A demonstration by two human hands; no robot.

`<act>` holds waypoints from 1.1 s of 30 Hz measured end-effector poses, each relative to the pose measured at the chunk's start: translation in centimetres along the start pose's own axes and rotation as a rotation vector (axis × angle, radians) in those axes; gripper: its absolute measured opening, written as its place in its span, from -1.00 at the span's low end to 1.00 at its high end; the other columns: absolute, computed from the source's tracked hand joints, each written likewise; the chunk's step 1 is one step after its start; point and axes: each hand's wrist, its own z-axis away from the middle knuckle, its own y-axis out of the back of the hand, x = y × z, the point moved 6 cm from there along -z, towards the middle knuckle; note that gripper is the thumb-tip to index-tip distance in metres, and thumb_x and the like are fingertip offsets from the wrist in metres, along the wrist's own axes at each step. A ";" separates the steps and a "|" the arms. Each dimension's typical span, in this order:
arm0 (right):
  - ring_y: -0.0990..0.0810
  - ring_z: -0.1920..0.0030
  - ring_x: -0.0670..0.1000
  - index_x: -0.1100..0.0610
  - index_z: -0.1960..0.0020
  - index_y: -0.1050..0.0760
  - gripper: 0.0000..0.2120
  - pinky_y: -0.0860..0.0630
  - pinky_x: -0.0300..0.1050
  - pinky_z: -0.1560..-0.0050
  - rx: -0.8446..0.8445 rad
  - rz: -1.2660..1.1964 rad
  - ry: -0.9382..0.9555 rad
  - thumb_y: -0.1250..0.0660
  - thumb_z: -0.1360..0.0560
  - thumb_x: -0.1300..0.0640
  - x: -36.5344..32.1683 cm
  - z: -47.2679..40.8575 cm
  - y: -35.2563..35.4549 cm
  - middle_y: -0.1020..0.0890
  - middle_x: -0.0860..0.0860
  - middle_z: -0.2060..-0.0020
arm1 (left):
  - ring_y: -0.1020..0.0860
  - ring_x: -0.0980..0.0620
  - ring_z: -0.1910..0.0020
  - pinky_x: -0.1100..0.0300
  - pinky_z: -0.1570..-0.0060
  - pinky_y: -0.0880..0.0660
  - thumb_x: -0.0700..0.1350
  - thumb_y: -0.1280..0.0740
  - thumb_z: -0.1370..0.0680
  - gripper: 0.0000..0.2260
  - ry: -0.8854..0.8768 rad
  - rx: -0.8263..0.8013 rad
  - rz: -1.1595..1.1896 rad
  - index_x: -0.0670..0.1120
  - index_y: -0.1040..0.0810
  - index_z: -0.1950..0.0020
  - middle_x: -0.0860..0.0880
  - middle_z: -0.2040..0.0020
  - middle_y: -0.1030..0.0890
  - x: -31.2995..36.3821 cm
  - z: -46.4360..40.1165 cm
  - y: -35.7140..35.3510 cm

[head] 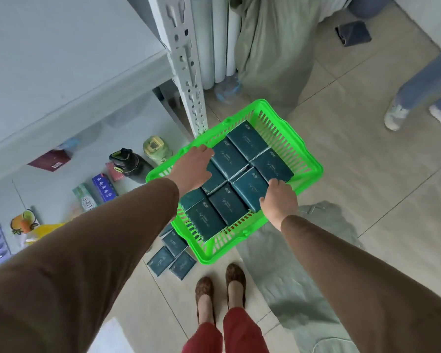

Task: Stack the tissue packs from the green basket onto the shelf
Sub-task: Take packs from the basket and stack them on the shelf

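Observation:
The green basket (313, 171) sits on the tiled floor beside the white shelf post (186, 64) and holds several dark teal tissue packs (229, 159) lying flat in rows. My left hand (193, 169) is stretched flat over the packs on the basket's left side, fingers apart, holding nothing. At the basket's right side, my right hand (278, 200) grips the near edge of one tissue pack (252, 187), thumb on top. A few more loose packs (173, 256) lie on the floor by the basket's near left corner. The white shelf board (61, 59) is at upper left.
The lower shelf level holds a dark bottle (130, 164), a pale green bottle (155, 149) and small boxes (103, 187). A grey-green sack (270, 47) stands behind the basket, and cloth (303, 263) lies at the right. Another person's legs (418, 98) stand at far right. My feet (219, 289) are below.

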 end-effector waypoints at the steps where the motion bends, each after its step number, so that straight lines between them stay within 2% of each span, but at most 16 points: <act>1: -0.55 -0.14 0.19 0.18 -0.16 -0.43 -0.64 -0.44 0.02 -0.10 0.019 0.090 0.008 -0.41 -0.48 0.01 0.2 -0.8 -0.7 -0.58 0.13 -0.09 | -0.38 -0.13 -0.31 -0.09 -0.20 -0.43 -0.17 -0.34 -0.52 -0.52 -0.003 -0.010 -0.026 -0.09 -0.34 -0.43 -0.09 -0.33 -0.41 0.2 -1.9 -0.6; 5: -0.57 0.05 0.17 0.15 0.03 -0.48 -0.56 -0.41 0.03 0.02 0.071 0.254 0.043 -0.52 -0.32 -0.13 0.1 -2.6 -3.4 -0.60 0.11 0.13 | -0.43 -0.15 -0.22 -0.09 -0.12 -0.47 -0.30 -0.29 -0.50 -0.56 -0.075 0.001 -0.196 -0.12 -0.36 -0.37 -0.10 -0.27 -0.44 0.8 -7.8 -3.2; 8: -0.55 0.14 0.16 0.15 0.07 -0.47 -0.45 -0.41 0.04 0.10 0.117 0.247 0.082 -0.62 -0.17 -0.14 -0.1 -2.6 -4.4 -0.56 0.10 0.20 | -0.42 -0.18 -0.20 -0.07 -0.08 -0.47 -0.32 -0.35 -0.46 -0.48 -0.199 0.006 -0.368 -0.15 -0.34 -0.40 -0.15 -0.30 -0.42 1.0 -9.7 -4.9; 11: -0.53 0.12 0.16 0.12 -0.03 -0.43 -0.42 -0.42 0.05 0.12 0.116 0.212 0.138 -0.60 -0.20 -0.13 -0.7 -2.2 -4.9 -0.52 0.10 0.12 | -0.36 -0.18 -0.32 -0.07 -0.13 -0.47 -0.30 -0.40 -0.39 -0.36 -0.276 0.042 -0.451 -0.14 -0.29 -0.44 -0.15 -0.41 -0.35 0.5 -9.9 -5.6; 14: -0.57 0.22 0.14 0.08 -0.13 -0.32 -0.31 -0.41 -0.01 0.25 0.093 0.183 0.176 -0.60 -0.19 -0.14 -1.3 -1.8 -5.5 -0.50 0.07 0.11 | -0.40 -0.17 -0.22 -0.06 -0.05 -0.50 -0.27 -0.44 -0.39 -0.23 -0.265 -0.003 -0.477 -0.13 -0.14 -0.52 -0.13 -0.42 -0.32 -0.1 -9.5 -5.9; 16: -0.58 0.27 0.12 0.09 -0.19 -0.29 -0.24 -0.35 -0.05 0.31 0.089 0.191 0.191 -0.61 -0.19 -0.15 -1.3 -1.5 -5.9 -0.50 0.06 0.12 | -0.40 -0.18 -0.18 -0.05 -0.03 -0.50 -0.32 -0.39 -0.40 -0.19 -0.258 -0.029 -0.494 -0.15 -0.06 -0.56 -0.16 -0.41 -0.31 0.1 -9.3 -5.9; 18: -0.58 0.18 0.13 0.09 -0.26 -0.27 -0.22 -0.33 -0.06 0.30 0.076 0.170 0.199 -0.61 -0.23 -0.13 -1.2 -1.6 -6.1 -0.51 0.07 0.09 | -0.43 -0.20 -0.16 -0.07 0.01 -0.52 -0.38 -0.34 -0.41 -0.21 -0.250 -0.041 -0.459 -0.18 -0.06 -0.57 -0.18 -0.39 -0.31 0.2 -9.3 -6.0; 20: -0.53 0.03 0.14 0.09 -0.34 -0.22 -0.21 -0.38 -0.04 0.25 0.025 0.106 0.201 -0.59 -0.31 -0.06 -1.1 -1.8 -6.6 -0.51 0.08 0.01 | -0.47 -0.20 -0.11 -0.09 0.03 -0.52 -0.38 -0.32 -0.44 -0.34 -0.248 -0.027 -0.416 -0.19 -0.19 -0.51 -0.18 -0.32 -0.36 0.4 -9.6 -5.8; 22: -0.50 -0.07 0.15 0.14 -0.35 -0.22 -0.25 -0.44 -0.04 0.11 -0.021 0.042 0.189 -0.58 -0.34 0.03 -0.7 -2.1 -7.3 -0.51 0.10 -0.05 | -0.45 -0.18 -0.11 -0.05 0.03 -0.48 -0.31 -0.36 -0.44 -0.48 -0.310 0.030 -0.480 -0.18 -0.33 -0.38 -0.17 -0.26 -0.40 0.7 -10.2 -5.6; 25: -0.46 -0.10 0.16 0.18 -0.18 -0.29 -0.46 -0.39 -0.05 -0.05 -0.040 0.012 0.164 -0.54 -0.35 0.18 0.1 -2.3 -8.0 -0.50 0.14 -0.07 | -0.43 -0.17 -0.12 -0.04 0.03 -0.48 -0.29 -0.40 -0.42 -0.43 -0.340 0.010 -0.534 -0.14 -0.30 -0.40 -0.16 -0.28 -0.41 0.9 -10.7 -5.6; 28: -0.43 -0.06 0.17 0.18 -0.15 -0.28 -0.51 -0.27 -0.05 0.03 -0.074 0.030 0.194 -0.49 -0.38 0.20 0.2 -2.2 -7.9 -0.51 0.13 -0.01 | -0.45 -0.21 -0.16 -0.05 0.08 -0.51 -0.32 -0.37 -0.48 -0.34 -0.258 -0.051 -0.534 -0.15 -0.16 -0.52 -0.19 -0.42 -0.29 0.8 -9.9 -5.4; 30: -0.42 -0.03 0.18 0.16 -0.15 -0.30 -0.51 -0.26 -0.03 0.08 -0.082 -0.050 0.233 -0.49 -0.35 0.18 -0.1 -1.7 -7.1 -0.48 0.11 0.05 | -0.50 -0.21 -0.13 -0.01 0.16 -0.48 -0.33 -0.36 -0.49 -0.44 -0.211 -0.044 -0.565 -0.17 -0.29 -0.46 -0.20 -0.45 -0.26 0.5 -8.5 -4.7; 33: -0.51 0.01 0.16 0.08 -0.13 -0.34 -0.52 -0.46 0.02 0.03 -0.095 -0.267 0.297 -0.50 -0.32 0.11 -0.8 -0.2 -4.8 -0.49 0.04 0.05 | -0.52 -0.23 -0.06 -0.01 0.26 -0.46 -0.23 -0.47 -0.42 -0.57 -0.068 0.005 -0.448 -0.18 -0.45 -0.25 -0.18 -0.41 -0.27 -1.3 -4.6 -2.7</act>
